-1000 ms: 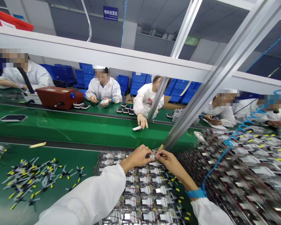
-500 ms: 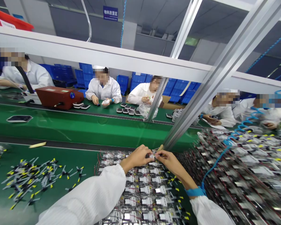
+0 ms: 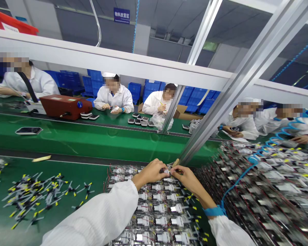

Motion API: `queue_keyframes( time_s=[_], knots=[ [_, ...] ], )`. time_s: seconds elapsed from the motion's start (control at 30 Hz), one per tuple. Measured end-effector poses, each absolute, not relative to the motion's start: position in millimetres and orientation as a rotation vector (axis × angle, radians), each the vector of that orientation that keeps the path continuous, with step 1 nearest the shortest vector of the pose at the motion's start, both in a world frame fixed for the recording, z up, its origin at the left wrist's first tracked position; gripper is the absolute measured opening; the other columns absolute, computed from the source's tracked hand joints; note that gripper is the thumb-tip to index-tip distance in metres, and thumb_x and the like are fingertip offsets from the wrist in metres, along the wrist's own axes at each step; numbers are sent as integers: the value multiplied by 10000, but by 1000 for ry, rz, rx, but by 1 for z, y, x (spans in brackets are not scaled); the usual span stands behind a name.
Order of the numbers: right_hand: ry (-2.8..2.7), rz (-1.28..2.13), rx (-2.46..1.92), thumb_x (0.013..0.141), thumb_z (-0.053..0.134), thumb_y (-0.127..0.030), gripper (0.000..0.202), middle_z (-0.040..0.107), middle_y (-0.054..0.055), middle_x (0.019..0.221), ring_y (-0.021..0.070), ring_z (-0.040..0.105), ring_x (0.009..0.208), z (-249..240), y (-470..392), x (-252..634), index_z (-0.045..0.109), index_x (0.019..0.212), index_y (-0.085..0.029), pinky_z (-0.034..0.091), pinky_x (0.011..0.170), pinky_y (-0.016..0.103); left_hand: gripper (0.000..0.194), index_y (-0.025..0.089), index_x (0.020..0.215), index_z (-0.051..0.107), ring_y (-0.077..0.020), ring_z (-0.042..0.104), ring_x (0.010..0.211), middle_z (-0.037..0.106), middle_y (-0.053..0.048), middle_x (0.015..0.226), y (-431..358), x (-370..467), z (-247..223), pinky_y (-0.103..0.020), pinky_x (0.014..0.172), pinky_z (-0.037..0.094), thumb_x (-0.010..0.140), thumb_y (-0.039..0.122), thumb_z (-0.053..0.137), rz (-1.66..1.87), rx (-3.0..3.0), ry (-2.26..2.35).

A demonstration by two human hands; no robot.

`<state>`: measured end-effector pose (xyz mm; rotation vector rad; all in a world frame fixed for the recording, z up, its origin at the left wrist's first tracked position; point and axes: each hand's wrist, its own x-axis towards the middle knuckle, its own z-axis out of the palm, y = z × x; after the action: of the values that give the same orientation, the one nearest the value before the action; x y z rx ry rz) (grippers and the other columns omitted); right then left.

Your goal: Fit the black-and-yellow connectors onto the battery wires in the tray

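My left hand [image 3: 155, 171] is closed, its fingertips pinched at the far right corner of a tray of small assemblies [image 3: 157, 207]. These have white blocks, clear plastic and thin red wires, and lie in rows. Close against it, my right hand [image 3: 182, 173] is closed too, thumb and forefinger pinched together. A small pale piece shows between the two sets of fingertips; its kind is too small to make out. Along the tray's right side lie black pieces with grey strips and yellow tabs [image 3: 197, 218]. A blue wrist strap [image 3: 213, 210] circles my right wrist.
Loose black, grey and yellow-tabbed pieces [image 3: 36, 193] are heaped on the green bench at left. Stacked trays [image 3: 269, 191] rise at right, crossed by a blue coiled cord [image 3: 236, 181]. A metal post [image 3: 215, 116] slants up beyond my hands. Co-workers sit across the green conveyor [image 3: 113, 141].
My fingertips have drawn slightly closer together at the same spot. On the conveyor the white-rimmed device has shifted right. Across the line, co-workers' hands have moved a little.
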<state>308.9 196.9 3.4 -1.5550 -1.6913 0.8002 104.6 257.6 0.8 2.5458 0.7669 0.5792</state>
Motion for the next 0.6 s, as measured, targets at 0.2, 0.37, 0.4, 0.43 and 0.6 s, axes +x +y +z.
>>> queue_keyframes(
  time_s=[0.2,0.37,0.4,0.43,0.6],
  knots=[
    [-1708,786,-1557,766,611,-459,312,741,73,824,256,651,791,6,198,306,730,786,-172,483,755,339,278,186,1090,699,-231,579,986,693,-61,948,258,105,0,-310,862,449,898,386,680,576,2563,767],
    [-1709,782,-1561,759,611,-446,314,738,78,809,258,646,773,3,198,306,738,795,-160,475,747,344,281,183,1087,701,-241,573,990,686,-66,949,258,106,0,-317,845,443,900,392,676,561,2578,764],
    [-1709,781,-1561,758,611,-444,314,737,78,803,258,645,769,2,198,306,739,794,-160,473,743,344,280,181,1085,702,-243,573,993,685,-69,950,258,107,0,-319,846,443,901,391,674,557,2581,763],
    [-1708,780,-1561,759,611,-445,315,737,77,800,259,644,769,1,197,306,740,794,-160,473,741,343,276,181,1084,702,-243,573,996,683,-70,953,258,107,0,-320,848,443,903,387,671,553,2584,761],
    [-1693,762,-1560,768,611,-478,344,744,82,820,271,654,799,-2,197,306,742,810,-163,484,763,351,255,182,1086,700,-246,576,1006,683,-73,970,259,108,0,-325,849,446,912,364,660,538,2600,750]
  ],
)
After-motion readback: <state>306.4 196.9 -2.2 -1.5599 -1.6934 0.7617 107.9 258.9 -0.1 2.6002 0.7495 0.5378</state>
